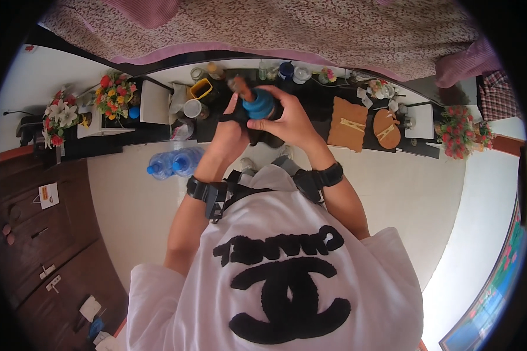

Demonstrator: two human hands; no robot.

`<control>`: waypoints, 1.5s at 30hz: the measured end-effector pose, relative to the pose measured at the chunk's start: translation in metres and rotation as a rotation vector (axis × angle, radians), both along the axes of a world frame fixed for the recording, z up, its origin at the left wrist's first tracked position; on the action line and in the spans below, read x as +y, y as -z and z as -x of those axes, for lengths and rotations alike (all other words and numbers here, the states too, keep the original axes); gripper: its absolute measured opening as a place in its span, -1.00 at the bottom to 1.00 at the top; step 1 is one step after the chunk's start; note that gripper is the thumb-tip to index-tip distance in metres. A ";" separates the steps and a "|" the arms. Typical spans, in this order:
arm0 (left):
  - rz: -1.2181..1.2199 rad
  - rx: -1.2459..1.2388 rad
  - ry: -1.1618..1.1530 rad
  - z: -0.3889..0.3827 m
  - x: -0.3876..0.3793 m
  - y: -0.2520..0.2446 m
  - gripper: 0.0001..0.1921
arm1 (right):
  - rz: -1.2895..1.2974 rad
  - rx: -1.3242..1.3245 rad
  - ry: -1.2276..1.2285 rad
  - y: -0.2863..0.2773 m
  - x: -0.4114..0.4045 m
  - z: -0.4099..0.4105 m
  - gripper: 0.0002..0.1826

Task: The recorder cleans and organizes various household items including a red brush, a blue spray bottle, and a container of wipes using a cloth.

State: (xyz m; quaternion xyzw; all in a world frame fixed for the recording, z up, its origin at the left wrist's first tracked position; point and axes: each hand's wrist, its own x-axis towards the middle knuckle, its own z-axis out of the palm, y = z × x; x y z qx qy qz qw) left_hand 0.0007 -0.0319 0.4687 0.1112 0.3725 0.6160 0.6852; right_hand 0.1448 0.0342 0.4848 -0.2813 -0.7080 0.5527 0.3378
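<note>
In front of me, over the dark counter, my right hand [292,118] grips a blue ridged round object [259,105], thumb along its near side. A brown piece [244,87] with a blurred, clear-looking tip rises from the blue part; I cannot tell exactly what the whole is. My left hand [232,129] is on the other side, thumb pointing up, with a black cloth-like thing [265,138] wrapped over it and hanging below the blue object. The left fingers are mostly hidden.
A yellow container [201,89], a lidded jar [193,108] and a dark blue cup [286,70] stand on the counter [312,109]. To the right lie a wavy-edged brown board [348,125] and a round board [386,128]. Large water bottles [175,162] are on the floor.
</note>
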 end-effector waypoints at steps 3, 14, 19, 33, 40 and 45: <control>-0.226 0.311 -0.002 -0.002 -0.002 0.004 -0.61 | 0.025 0.020 0.099 0.003 -0.004 0.008 -0.30; -0.227 0.481 -0.106 -0.009 0.006 -0.011 -0.65 | -0.118 0.023 0.234 -0.001 0.003 0.009 -0.31; -0.333 0.574 0.027 0.012 0.005 -0.008 -0.57 | 0.010 0.045 -0.221 -0.007 0.022 -0.013 -0.26; -0.099 0.029 -0.025 0.011 0.011 -0.008 -0.65 | -0.060 -0.061 0.030 -0.008 0.013 -0.009 -0.28; -0.131 0.313 0.052 0.020 0.004 -0.007 -0.65 | 0.080 -0.003 -0.417 -0.020 0.028 -0.017 -0.21; -0.038 0.104 -0.003 0.029 0.005 0.001 -0.67 | 0.081 0.048 -0.215 -0.015 0.008 -0.004 -0.17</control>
